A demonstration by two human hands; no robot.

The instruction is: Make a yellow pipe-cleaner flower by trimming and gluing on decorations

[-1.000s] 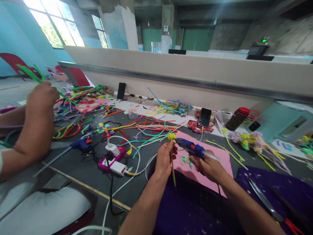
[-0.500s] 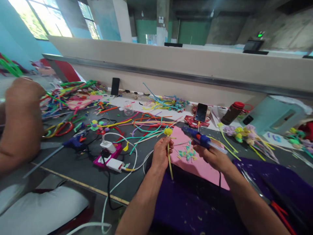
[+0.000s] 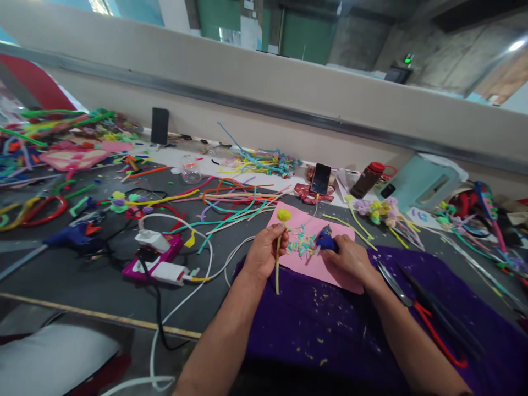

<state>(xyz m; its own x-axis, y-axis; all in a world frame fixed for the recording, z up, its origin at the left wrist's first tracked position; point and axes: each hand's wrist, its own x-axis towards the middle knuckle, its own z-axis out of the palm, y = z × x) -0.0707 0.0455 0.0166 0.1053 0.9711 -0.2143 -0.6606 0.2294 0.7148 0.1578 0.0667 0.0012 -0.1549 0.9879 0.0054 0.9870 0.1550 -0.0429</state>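
My left hand pinches a yellow pipe-cleaner flower just under its fluffy head. Its stem hangs down past my fingers over the purple cloth. On the right, my right hand is closed around a blue glue gun, low over the pink sheet; its handle is mostly hidden under my fingers. Short bits of cut pipe cleaner, in mint, yellow and pink, lie on that sheet between my hands.
A purple power strip with white cables lies left, near another blue glue gun. Scissors rest on the purple cloth. Behind are loose pipe cleaners, a phone, a bottle and a pale blue kettle.
My right hand has lowered the glue gun to the pink sheet, and its nozzle has turned. My left hand still holds the flower. The view has shifted right, and the neighbour's arm has left it.
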